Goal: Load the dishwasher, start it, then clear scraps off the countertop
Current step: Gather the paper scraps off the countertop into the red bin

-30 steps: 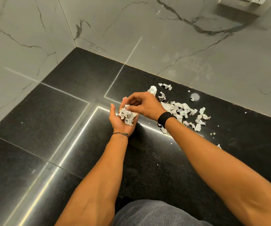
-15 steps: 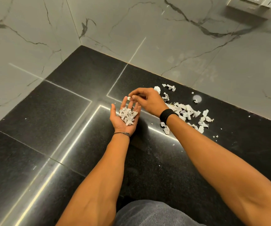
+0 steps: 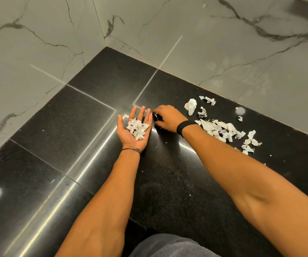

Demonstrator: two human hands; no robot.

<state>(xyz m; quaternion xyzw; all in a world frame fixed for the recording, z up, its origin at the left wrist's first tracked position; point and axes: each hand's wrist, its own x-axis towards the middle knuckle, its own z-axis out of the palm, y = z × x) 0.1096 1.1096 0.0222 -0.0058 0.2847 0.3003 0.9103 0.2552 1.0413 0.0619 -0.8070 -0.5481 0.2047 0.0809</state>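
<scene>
My left hand (image 3: 133, 127) lies palm up over the black countertop (image 3: 75, 130), fingers straight, with a small heap of white paper scraps (image 3: 137, 127) in the palm. Just to its right, my right hand (image 3: 168, 117) is down on the counter with fingers curled, pinching a small white scrap (image 3: 154, 114) at its fingertips. A black band sits on the right wrist. A larger scatter of torn paper scraps (image 3: 221, 129) lies on the counter to the right of that wrist.
Grey marble walls (image 3: 205, 43) meet at the corner behind the counter. A crumpled larger paper piece (image 3: 191, 106) and a few stray bits lie near the back wall. Tiny white crumbs dot the dark surface.
My right hand has dropped from above the left palm down to the countertop beside it. The left hand's fingers have straightened out. The camera view has shifted right and down.
</scene>
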